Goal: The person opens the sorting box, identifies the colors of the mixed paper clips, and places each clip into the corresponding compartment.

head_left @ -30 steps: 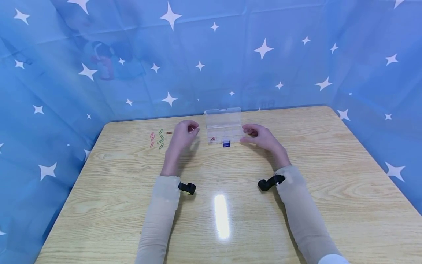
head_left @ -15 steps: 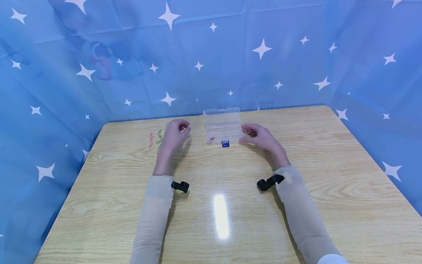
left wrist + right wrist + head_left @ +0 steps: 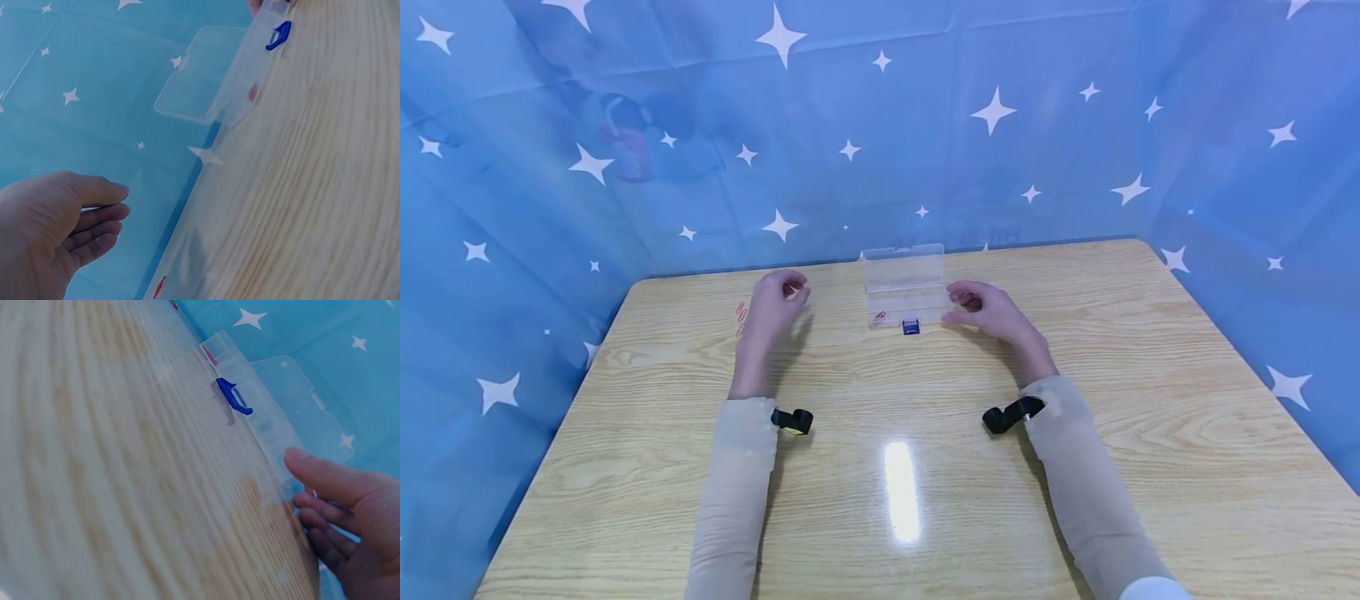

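Pink clips (image 3: 741, 309), blurry, by loose, empty L hand (image 3: 771, 310) — R hand (image 3: 991, 313) at clear box (image 3: 904, 303), grip unclear.

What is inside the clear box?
Red paper clips, too small to count, in the front left corner of the clear box; nothing else stands out. The right hand overlaps its right edge, so anything directly behind the fingers is hidden.

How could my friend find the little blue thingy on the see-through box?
Start at the wooden table and go to its far edge, by the starry curtain. There sits a clear box with its lid open. Midway along its near edge is the blue clasp: the box around it is see-through, and the small thing inside is red.
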### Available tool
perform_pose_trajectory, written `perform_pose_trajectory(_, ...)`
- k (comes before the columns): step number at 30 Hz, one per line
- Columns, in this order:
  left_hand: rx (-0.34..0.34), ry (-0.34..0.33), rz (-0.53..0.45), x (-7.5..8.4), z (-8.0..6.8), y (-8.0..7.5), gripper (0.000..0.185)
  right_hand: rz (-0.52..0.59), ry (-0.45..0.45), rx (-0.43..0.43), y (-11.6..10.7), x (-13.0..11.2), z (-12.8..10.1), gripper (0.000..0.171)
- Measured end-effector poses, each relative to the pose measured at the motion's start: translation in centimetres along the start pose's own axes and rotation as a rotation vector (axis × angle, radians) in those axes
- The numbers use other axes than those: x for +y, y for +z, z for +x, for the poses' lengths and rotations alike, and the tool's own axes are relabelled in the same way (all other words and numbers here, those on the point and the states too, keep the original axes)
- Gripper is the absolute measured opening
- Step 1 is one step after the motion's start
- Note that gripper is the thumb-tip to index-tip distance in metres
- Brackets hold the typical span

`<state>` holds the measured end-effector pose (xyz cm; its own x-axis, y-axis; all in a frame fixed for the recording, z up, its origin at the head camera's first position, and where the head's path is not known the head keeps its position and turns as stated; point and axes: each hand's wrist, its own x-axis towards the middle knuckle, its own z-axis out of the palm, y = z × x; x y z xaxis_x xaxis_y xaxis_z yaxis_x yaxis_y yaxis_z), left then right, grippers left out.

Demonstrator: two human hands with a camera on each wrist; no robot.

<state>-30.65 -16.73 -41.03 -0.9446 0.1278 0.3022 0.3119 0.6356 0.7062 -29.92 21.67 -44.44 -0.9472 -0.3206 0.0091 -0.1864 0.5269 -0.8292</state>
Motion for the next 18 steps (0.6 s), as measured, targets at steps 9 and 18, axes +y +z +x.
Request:
perform_pose_trajectory(9,0.006,-0.055,0.016,-1.1,-0.3,-1.5,0.026,-0.011,0.002,0.005,0.1,0.1,0.0,0.064)
perform_pose_trajectory(18,0.000,-0.076,0.032,-2.8,-0.8,-2.6,0.028,0.004,0.017,0.000,0.0,0.3,0.2,0.064)
